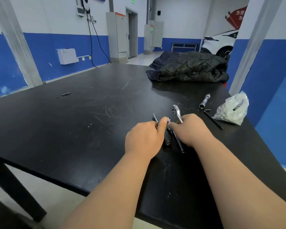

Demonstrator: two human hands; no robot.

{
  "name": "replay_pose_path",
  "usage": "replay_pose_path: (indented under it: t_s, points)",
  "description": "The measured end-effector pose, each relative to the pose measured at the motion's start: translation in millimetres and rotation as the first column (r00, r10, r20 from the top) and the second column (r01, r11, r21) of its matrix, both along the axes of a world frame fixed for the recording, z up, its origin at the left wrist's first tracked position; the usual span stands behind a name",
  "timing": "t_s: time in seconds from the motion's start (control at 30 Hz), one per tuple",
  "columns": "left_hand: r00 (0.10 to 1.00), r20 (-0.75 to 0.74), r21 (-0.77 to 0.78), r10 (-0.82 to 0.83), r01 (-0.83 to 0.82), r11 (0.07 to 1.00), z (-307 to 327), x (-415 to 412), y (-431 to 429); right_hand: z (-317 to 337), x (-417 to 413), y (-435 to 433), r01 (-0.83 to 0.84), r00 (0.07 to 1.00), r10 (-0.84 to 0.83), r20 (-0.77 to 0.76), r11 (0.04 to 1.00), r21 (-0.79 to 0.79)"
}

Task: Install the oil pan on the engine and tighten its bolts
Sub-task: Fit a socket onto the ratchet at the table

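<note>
With the oil pan out of view, the right hand (191, 129) curled its grip round the ratchet (176, 109), whose long axis pointed away across the tabletop (89, 121), and the left hand (144, 138) just beside it gripped a dark rod (155, 117).

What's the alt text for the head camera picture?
Two bare hands meet over a scratched black table: the left hand pinches a thin metal bar, the right hand holds a ratchet. A plastic bag and jacket lie beyond.
</note>
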State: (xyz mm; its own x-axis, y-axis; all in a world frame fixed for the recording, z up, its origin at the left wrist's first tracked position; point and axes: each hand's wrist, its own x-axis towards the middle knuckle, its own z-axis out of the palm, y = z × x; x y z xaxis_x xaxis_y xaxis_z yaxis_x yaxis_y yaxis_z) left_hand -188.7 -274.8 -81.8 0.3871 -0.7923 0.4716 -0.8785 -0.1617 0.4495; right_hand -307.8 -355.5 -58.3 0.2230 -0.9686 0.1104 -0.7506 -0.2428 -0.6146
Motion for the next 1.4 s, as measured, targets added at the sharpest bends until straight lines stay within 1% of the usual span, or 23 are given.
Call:
replay_pose_path:
  t_s: [0.07, 0.13, 0.23, 0.3, 0.37, 0.47, 0.53, 0.57, 0.6, 0.63, 0.7, 0.73, 0.8, 0.9, 0.93, 0.97, 1.0, 1.07, 1.13, 1.2, 1.27, 1.33, 1.4]
  points:
    - [1.0, -0.008, -0.001, 0.007, -0.007, 1.0, 0, 0, -2, -2, 11, 2, 0.029, 0.996, -0.03, -0.086, 0.999, -0.017]
    - [0.998, -0.058, -0.052, -0.022, 0.019, 0.998, 1, 0, -3, -1, 16, 2, 0.051, 0.988, -0.052, -0.147, 0.999, -0.011]
    - [0.97, -0.231, -0.198, -0.08, 0.034, 0.98, 4, 3, 0, 5, 20, 2, 0.052, 0.978, -0.048, -0.204, 0.998, 0.017]
    - [0.92, -0.383, -0.258, -0.081, -0.022, 0.966, 5, 9, 3, 11, 26, 2, 0.019, 0.951, -0.014, -0.31, 1.0, 0.012]
    - [0.859, -0.501, -0.297, -0.104, -0.058, 0.953, 5, 16, 2, 13, 33, 0, 0.001, 0.927, 0.002, -0.374, 1.0, 0.008]
    - [0.809, -0.574, -0.312, -0.126, -0.074, 0.947, 3, 23, -2, 11, 31, -7, 0.009, 0.927, 0.001, -0.375, 1.0, 0.025]
    - [0.785, -0.609, -0.285, -0.117, -0.079, 0.955, 2, 24, -7, 12, 25, -10, 0.016, 0.936, -0.001, -0.352, 0.999, 0.041]
    - [0.783, -0.611, -0.261, -0.114, -0.064, 0.963, 2, 24, -8, 13, 23, -11, 0.022, 0.955, -0.004, -0.296, 0.998, 0.058]
    - [0.791, -0.601, -0.238, -0.118, -0.036, 0.971, 2, 24, -9, 13, 22, -11, 0.01, 0.983, 0.007, -0.185, 0.996, 0.09]
    - [0.802, -0.582, -0.219, -0.134, 0.003, 0.976, 2, 23, -9, 13, 23, -9, -0.029, 0.999, 0.033, -0.028, 0.99, 0.14]
    - [0.81, -0.562, -0.186, -0.165, 0.071, 0.98, 1, 23, -9, 16, 25, -2, -0.173, 0.952, 0.098, 0.291, 0.954, 0.246]
    - [0.804, -0.568, -0.174, -0.177, 0.093, 0.98, 2, 23, -8, 18, 27, 3, -0.26, 0.907, 0.144, 0.395, 0.93, 0.26]
    - [0.752, -0.624, -0.185, -0.211, 0.12, 0.975, 2, 26, -7, 20, 32, 12, -0.411, 0.836, 0.264, 0.481, 0.882, 0.229]
    - [0.574, -0.78, -0.219, -0.247, 0.119, 0.968, 6, 31, -2, 19, 36, 22, -0.551, 0.769, 0.381, 0.513, 0.802, 0.23]
    - [0.547, -0.797, -0.237, -0.257, 0.108, 0.966, 7, 32, 0, 20, 36, 24, -0.575, 0.748, 0.383, 0.543, 0.782, 0.24]
    - [0.573, -0.78, -0.251, -0.252, 0.083, 0.964, 8, 32, 1, 22, 35, 25, -0.592, 0.72, 0.365, 0.59, 0.767, 0.246]
    - [0.639, -0.732, -0.273, -0.236, 0.042, 0.961, 9, 31, 3, 25, 33, 26, -0.609, 0.677, 0.334, 0.655, 0.754, 0.246]
    - [0.787, -0.59, -0.361, -0.182, -0.055, 0.931, 11, 31, 7, 33, 26, 25, -0.667, 0.558, 0.257, 0.789, 0.704, 0.242]
    - [0.891, -0.445, -0.443, -0.094, -0.128, 0.887, 14, 34, 11, 43, 18, 27, -0.741, 0.454, 0.213, 0.865, 0.629, 0.234]
    - [0.944, -0.329, -0.49, -0.032, -0.142, 0.86, 17, 35, 13, 51, 12, 32, -0.804, 0.398, 0.213, 0.892, 0.549, 0.228]
    - [0.98, -0.198, -0.473, -0.017, -0.08, 0.878, 16, 30, 12, 54, 12, 39, -0.835, 0.381, 0.234, 0.895, 0.502, 0.224]
    - [0.995, -0.095, -0.365, -0.024, -0.012, 0.931, 14, 26, 12, 53, 16, 42, -0.846, 0.38, 0.231, 0.895, 0.478, 0.236]
    - [0.998, -0.069, -0.248, -0.008, -0.01, 0.969, 12, 27, 10, 51, 19, 41, -0.841, 0.392, 0.172, 0.904, 0.464, 0.276]
